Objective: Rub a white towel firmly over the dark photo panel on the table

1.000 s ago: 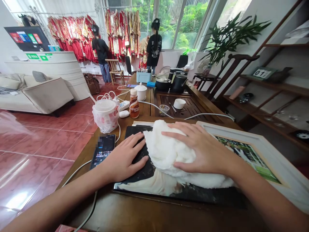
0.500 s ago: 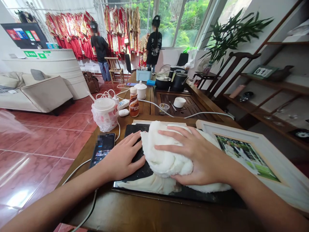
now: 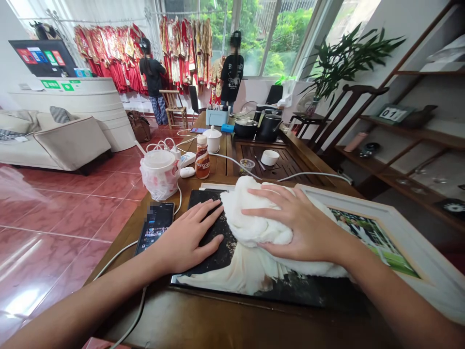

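A dark glossy photo print [image 3: 232, 276] lies flat on the wooden table [image 3: 203, 325] in front of me. My left hand [image 3: 189, 237] lies flat on the print's left part, fingers stretched out. My right hand [image 3: 298, 223] presses a bunched white towel [image 3: 250, 218] onto the print's upper middle, fingers curled over the cloth. A white-framed photo [image 3: 378, 232] lies to the right, partly under my right forearm.
A phone [image 3: 154, 227] with a white cable lies left of the print. Behind it stand a bagged white cup [image 3: 159, 172], a brown bottle [image 3: 202, 156], a white lidded pot [image 3: 212, 138], a tea tray with kettles [image 3: 269, 127]. Two people stand far back by racks of red garments.
My right hand has pushed the towel up and away over the print, uncovering more of its lower white area. The left hand has stayed in place.
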A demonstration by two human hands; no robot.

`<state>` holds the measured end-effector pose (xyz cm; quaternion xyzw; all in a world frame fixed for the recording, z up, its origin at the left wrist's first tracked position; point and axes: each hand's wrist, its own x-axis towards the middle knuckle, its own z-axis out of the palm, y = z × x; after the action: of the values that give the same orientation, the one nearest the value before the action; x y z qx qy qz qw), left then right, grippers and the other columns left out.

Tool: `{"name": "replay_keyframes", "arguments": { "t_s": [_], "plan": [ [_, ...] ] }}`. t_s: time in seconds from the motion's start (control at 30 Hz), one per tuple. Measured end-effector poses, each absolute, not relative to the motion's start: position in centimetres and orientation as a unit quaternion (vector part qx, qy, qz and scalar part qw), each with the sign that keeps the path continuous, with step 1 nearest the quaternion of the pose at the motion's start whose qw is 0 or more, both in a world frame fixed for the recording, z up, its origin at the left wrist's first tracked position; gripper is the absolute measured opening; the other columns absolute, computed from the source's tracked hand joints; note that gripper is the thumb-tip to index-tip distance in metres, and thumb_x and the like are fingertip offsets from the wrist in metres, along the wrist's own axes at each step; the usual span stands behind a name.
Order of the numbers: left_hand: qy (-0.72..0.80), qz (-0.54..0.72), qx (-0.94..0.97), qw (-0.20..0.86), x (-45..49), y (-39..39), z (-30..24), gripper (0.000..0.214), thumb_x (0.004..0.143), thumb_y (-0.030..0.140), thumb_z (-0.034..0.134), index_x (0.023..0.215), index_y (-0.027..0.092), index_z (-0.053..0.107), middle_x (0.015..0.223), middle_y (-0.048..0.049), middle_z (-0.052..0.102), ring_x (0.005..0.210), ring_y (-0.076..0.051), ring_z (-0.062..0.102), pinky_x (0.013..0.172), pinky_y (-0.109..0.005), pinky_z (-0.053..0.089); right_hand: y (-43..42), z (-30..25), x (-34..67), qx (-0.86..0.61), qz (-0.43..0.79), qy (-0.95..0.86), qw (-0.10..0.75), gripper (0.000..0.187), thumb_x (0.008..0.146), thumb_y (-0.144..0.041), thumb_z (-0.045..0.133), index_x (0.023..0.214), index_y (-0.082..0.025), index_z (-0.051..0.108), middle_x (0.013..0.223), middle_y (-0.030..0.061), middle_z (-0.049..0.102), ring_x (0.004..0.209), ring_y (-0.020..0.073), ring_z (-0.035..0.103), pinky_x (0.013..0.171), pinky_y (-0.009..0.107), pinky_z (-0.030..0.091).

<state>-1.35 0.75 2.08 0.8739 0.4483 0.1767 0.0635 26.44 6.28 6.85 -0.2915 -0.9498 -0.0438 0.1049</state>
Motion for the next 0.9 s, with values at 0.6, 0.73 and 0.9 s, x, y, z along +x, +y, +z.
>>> {"name": "replay_keyframes", "arguments": {
  "t_s": [0.6,0.73,0.9],
  "plan": [
    [0.452,0.168,0.873,0.067,-1.2,0.6,2.1,0.059,0.1,0.041,0.045,0.153,0.022,0.028,0.158,-0.0084,0.029,0.146,-0.026,0.026,0.119,-0.046,0.027,7.4,6.7,27.3,-0.317,-0.057,-0.938,0.13,0.05,0.079,-0.049,0.067,0.127,-0.036,0.062,0.145,0.0069,0.049,0.128,0.0408,0.045,0.095,0.061,0.04],
    [0.448,0.179,0.873,0.067,-1.4,0.7,2.1,0.058,0.099,0.039,0.047,0.152,0.023,0.03,0.158,-0.0082,0.031,0.145,-0.027,0.028,0.119,-0.046,0.027,6.5,6.9,26.6,-0.292,-0.058,-0.947,0.119,0.052,0.078,-0.049,0.067,0.128,-0.036,0.062,0.146,0.0071,0.049,0.128,0.0418,0.045,0.093,0.061,0.039],
    [0.438,0.184,0.878,0.065,-1.2,0.8,2.2,0.05,0.097,0.034,0.049,0.145,0.023,0.041,0.155,-0.0091,0.035,0.144,-0.028,0.03,0.118,-0.047,0.03,5.5,6.9,25.7,-0.224,-0.03,-0.968,0.106,0.062,0.074,-0.049,0.07,0.133,-0.039,0.055,0.149,0.0045,0.045,0.13,0.0372,0.043,0.098,0.057,0.036]
  ]
}}
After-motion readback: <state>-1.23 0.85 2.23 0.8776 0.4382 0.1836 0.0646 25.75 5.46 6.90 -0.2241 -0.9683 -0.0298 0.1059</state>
